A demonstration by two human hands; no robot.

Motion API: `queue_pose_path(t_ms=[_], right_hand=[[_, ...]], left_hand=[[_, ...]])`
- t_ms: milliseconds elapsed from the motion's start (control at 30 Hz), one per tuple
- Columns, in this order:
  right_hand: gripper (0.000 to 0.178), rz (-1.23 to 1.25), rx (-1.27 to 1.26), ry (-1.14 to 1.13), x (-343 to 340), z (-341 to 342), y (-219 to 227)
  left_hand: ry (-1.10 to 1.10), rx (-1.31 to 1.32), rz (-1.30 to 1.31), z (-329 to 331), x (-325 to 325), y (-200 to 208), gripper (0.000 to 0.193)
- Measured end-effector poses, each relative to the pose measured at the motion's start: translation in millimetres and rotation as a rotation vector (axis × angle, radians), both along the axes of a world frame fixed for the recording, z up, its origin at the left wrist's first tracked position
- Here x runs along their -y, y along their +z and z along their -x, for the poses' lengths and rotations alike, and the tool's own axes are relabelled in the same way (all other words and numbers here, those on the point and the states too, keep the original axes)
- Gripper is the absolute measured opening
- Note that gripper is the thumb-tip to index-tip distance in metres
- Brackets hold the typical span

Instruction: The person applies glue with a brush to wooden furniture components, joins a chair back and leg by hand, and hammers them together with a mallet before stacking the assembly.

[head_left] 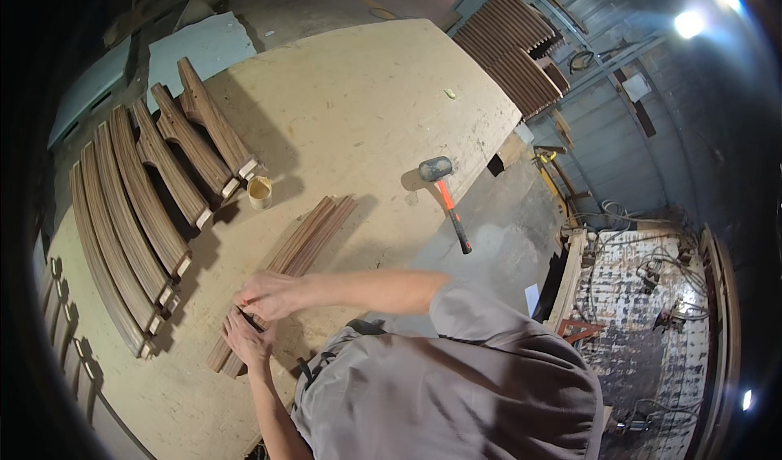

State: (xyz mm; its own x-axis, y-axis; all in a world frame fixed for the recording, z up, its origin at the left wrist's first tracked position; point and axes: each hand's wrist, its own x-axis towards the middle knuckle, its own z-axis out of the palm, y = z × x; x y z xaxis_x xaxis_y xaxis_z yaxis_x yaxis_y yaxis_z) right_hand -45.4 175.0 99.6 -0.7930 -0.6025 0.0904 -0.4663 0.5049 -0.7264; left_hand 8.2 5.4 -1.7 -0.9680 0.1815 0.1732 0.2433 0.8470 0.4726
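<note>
Both hands meet over a bundle of long brown wood strips [305, 236] lying slantwise on the pale work table. My left hand [247, 339] rests on the near part of the strips, its fingers bent and closed. My right hand [270, 294] comes across from the right, fingers pinched together beside the left fingertips. Between the hands shows a small dark thing [254, 320], too small and too covered to name. The strips' near ends stick out past my left hand.
Curved brown wood pieces [130, 191] with pale tenon ends stand in a row at the left. A small tub [260, 191] sits beside them. A mallet [445, 191] with a black head and orange-black handle lies by the table's [350, 85] right edge. Slatted wood panels [505, 40] stand beyond.
</note>
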Motion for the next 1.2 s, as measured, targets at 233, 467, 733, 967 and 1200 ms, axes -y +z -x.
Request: queue_pose_path(t_ms=[233, 467, 733, 967, 1200], right_hand=[[0.024, -0.062, -0.142, 0.127, 3, 2, 5], [0.026, -0.418, -0.368, 0.045, 47, -20, 15], [0.013, 0.518, 0.020, -0.829, -73, 64, 27], [0.012, 0.118, -0.146, -0.833, -117, 116, -43], [0.012, -0.025, -0.086, -0.648, -111, 136, -85]], left_hand=[[-0.004, 0.130, -0.109, -4, 5, 24, 0.057], [-0.029, -0.016, -0.014, 3, 16, -9, 0.055], [0.001, 0.050, -0.062, -2, 20, 9, 0.078], [0.044, 0.100, -0.061, 5, 11, 13, 0.072], [0.043, 0.139, -0.032, 7, 11, 12, 0.072]])
